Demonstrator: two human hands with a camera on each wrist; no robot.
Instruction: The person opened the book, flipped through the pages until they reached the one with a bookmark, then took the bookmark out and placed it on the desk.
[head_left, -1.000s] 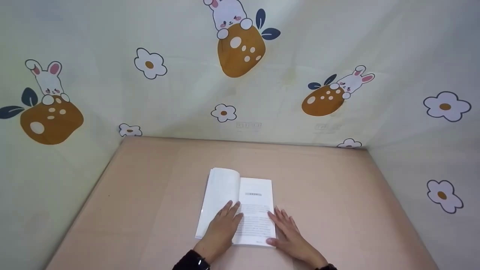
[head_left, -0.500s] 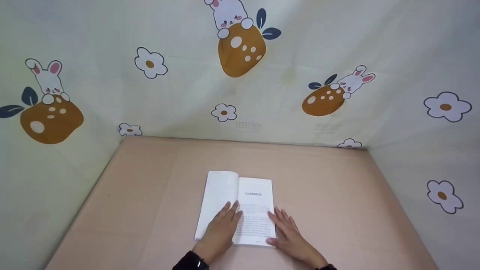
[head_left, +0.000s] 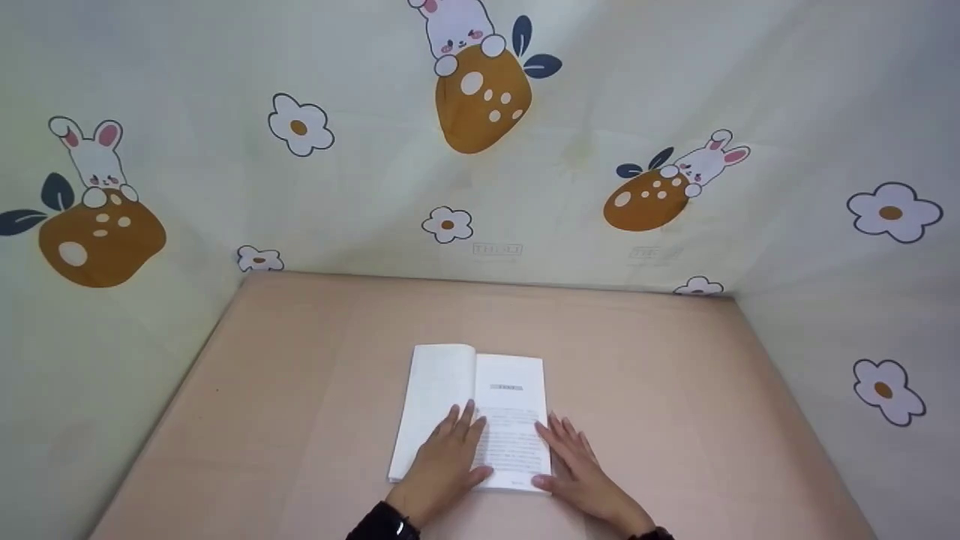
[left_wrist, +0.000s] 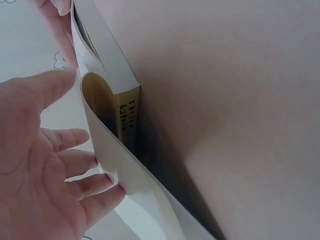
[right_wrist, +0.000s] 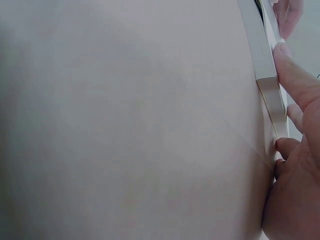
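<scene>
A white-paged book (head_left: 514, 371) lies spread on the table, its right page printed with a grey heading bar and lines of text. My left hand (head_left: 441, 459) rests across the inner fold, straight fingers pressing the left page and the thumb extended over the right page's bottom. At the book's right edge, my right hand (head_left: 581, 476) touches the margin with thumb and index finger, the other fingers lying alongside. In the left wrist view, the spine (left_wrist: 129, 112) carries dark writing, and the turned leaves (left_wrist: 115, 150) bow out beside it under the fingertips. The right wrist view shows the page block (right_wrist: 260, 45) edge-on.
The table (head_left: 675, 375) has a light brown covering. Pale fabric (head_left: 360, 202) printed with rabbits, orange fruit and flowers stands behind it and on both sides.
The left page has come down flatter and a little further left. My left thumb has spread out over the right page's lower part. My right hand has stayed in place.
</scene>
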